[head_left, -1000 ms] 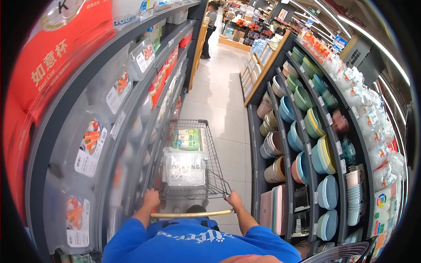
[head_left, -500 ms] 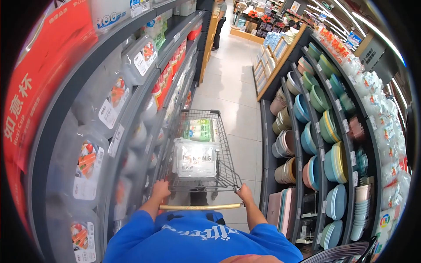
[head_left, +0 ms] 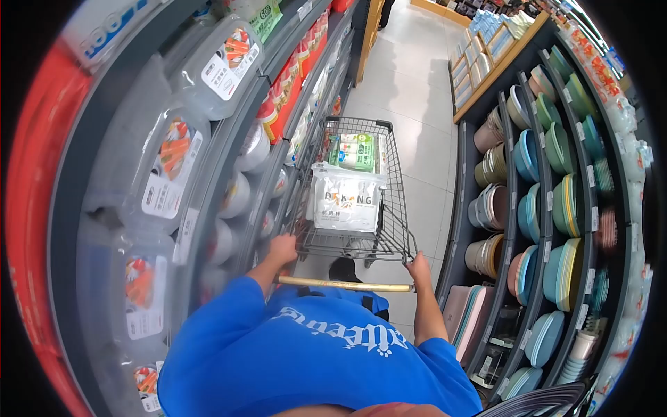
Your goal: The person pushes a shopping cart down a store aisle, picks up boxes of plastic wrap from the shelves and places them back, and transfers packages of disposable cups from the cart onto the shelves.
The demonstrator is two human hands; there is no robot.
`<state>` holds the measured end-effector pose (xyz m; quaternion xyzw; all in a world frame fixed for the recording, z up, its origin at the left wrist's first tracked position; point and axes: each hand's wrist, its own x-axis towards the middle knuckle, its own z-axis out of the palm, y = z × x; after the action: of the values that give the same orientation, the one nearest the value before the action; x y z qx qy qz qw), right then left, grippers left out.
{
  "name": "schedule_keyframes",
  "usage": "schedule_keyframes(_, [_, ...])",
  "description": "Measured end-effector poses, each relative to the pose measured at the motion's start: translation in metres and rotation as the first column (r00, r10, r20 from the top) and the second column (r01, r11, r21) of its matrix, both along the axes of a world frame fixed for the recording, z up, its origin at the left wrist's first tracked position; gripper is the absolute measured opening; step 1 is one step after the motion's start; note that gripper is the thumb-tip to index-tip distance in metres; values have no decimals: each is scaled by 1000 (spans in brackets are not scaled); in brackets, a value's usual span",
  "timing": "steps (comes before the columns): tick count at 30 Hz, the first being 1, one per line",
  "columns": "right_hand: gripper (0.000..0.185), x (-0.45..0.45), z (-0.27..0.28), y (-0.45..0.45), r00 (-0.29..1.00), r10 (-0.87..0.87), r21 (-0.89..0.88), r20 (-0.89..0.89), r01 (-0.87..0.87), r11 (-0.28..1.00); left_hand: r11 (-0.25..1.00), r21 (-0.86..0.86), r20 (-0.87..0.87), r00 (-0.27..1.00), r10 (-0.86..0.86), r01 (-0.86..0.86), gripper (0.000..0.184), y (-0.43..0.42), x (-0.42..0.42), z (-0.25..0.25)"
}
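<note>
I've got the wire shopping cart (head_left: pixel 397 198) just ahead, long axis up the aisle (head_left: pixel 425 132), nearer the left shelving (head_left: pixel 68 201), left grip (head_left: pixel 282 248) and right grip (head_left: pixel 420 270) curled closed on its near corners, neither clearly closer

L hand (head_left: pixel 283 248) is gripping wire shopping cart (head_left: pixel 384 125) at near L corner, R hand (head_left: pixel 419 269) at near R; yellow handlebar (head_left: pixel 347 283) is running close to blue T-shirt (head_left: pixel 333 347). White plastic-wrapped pkg (head_left: pixel 345 198) is lying in cart, nearer hands than green-and-white pack (head_left: pixel 352 151). Clear plastic containers (head_left: pixel 167 163) are lining L shelves (head_left: pixel 66 208), w/ basins (head_left: pixel 563 274) & bins (head_left: pixel 486 208) filling R shelves (head_left: pixel 460 181).
</note>
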<state>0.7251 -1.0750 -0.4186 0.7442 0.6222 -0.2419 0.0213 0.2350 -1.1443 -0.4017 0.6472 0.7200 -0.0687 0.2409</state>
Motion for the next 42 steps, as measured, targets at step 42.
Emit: schedule_keyframes(42, [36, -19, 21, 229, 999, -10, 16, -31, 10, 1000, 992, 13, -162, 979, -122, 125, 26, 236, -6, -12])
